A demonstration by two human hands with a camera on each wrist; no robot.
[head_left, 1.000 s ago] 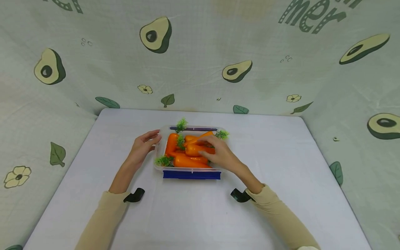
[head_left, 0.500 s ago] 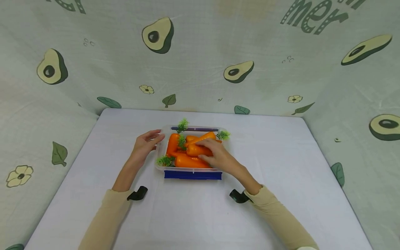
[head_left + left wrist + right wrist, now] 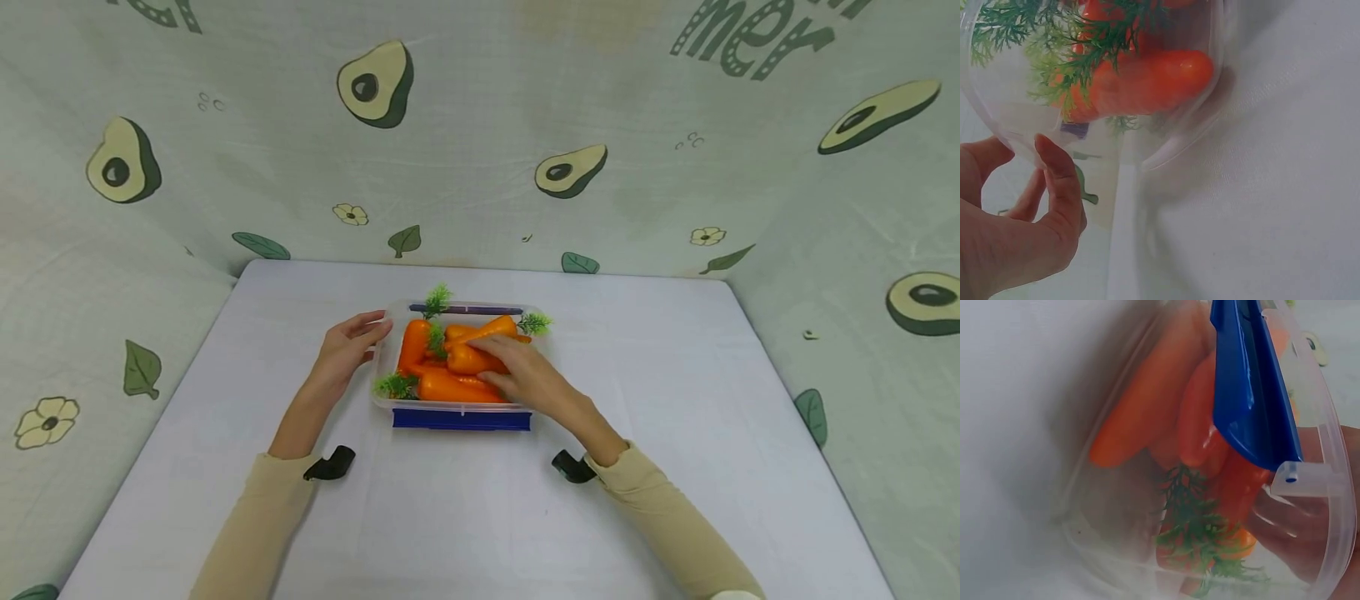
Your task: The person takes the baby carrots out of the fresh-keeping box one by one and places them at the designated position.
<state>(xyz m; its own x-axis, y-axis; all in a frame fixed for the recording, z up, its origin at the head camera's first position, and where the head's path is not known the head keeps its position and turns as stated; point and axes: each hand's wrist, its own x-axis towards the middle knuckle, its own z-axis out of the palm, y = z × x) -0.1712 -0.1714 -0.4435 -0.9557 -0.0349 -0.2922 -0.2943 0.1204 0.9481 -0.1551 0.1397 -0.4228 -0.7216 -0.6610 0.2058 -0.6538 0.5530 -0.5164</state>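
A clear plastic food container [image 3: 420, 406] stands on the table, filled with several orange toy carrots with green tops. My left hand [image 3: 341, 354] holds its far left corner; in the left wrist view the thumb and fingers of the left hand [image 3: 1035, 231] pinch the rim. My right hand [image 3: 532, 377] reaches inside from the right, thumb and fingers around a carrot [image 3: 467, 359] on top of the pile. The palm hides that carrot's right end. In the right wrist view, the right hand [image 3: 1294, 534] shows partly through the clear wall.
A blue latch flap [image 3: 461, 419] hangs along the container's near side, and a darker one [image 3: 465, 309] lies at the far side. Green sprigs [image 3: 535, 323] stick out past the rim. Patterned cloth walls [image 3: 480, 125] enclose the white table [image 3: 450, 517] at the back and sides.
My right hand has shifted a little over the top carrot, so its right end is now covered. The left hand stays at the container's corner.
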